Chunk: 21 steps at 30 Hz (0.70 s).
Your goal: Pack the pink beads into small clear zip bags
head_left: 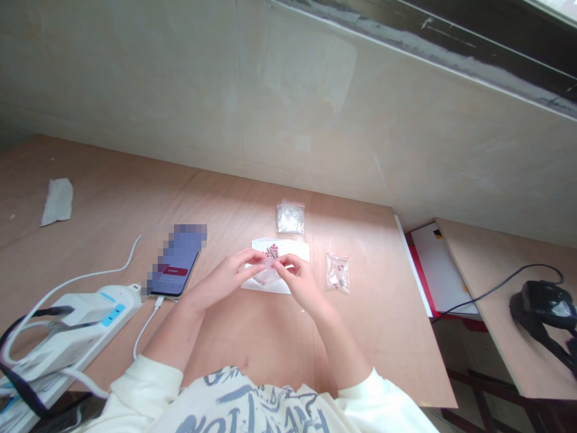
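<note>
Clear plastic bag (269, 269) pinched by fingers of left hand (229, 275) and right hand (300, 279), tips together, low over white paper (293, 249) beside small pink beads (271, 251).

Honestly we can't read a thing here: the white sweatshirt (252, 406) has big grey-blue lettering but it's all bunched and cut off, the phone (174, 276) screen is pixelated, and the blue labels on the power strip (76, 331) are too small.
</note>
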Each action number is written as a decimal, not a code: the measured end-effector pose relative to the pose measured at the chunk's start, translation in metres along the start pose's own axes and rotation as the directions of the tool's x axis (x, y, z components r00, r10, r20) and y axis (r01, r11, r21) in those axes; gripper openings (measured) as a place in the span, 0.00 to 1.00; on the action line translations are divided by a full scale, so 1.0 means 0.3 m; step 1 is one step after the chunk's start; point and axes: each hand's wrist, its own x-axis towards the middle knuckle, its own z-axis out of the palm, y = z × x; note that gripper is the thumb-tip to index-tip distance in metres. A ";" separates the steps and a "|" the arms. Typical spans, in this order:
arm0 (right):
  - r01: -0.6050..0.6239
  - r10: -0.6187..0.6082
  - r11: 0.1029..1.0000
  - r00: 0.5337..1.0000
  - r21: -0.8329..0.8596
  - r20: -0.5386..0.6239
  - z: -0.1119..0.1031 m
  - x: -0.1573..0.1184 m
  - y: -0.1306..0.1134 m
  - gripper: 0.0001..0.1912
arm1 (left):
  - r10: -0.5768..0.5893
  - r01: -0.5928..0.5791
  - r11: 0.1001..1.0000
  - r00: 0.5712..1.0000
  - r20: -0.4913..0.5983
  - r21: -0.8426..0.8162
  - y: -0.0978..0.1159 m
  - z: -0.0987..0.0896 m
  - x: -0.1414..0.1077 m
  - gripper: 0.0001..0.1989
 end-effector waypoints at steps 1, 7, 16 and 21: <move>-0.011 0.009 0.997 1.000 0.070 0.021 -0.006 -0.004 -0.008 0.07 | -0.021 0.021 0.999 1.000 -0.012 -0.037 0.003 -0.006 0.002 0.10; -0.041 0.040 0.975 0.999 0.219 0.009 -0.028 -0.017 0.014 0.10 | -0.107 0.082 0.975 0.988 -0.115 -0.207 0.005 -0.003 0.017 0.09; -0.064 0.081 0.986 0.992 0.155 -0.101 -0.037 -0.002 0.056 0.08 | -0.110 0.096 0.981 0.991 -0.080 -0.167 0.000 0.006 0.017 0.09; -0.045 0.061 0.990 0.991 0.133 -0.118 -0.036 -0.003 0.059 0.08 | -0.054 0.036 0.989 0.991 -0.125 -0.142 -0.014 0.018 0.030 0.08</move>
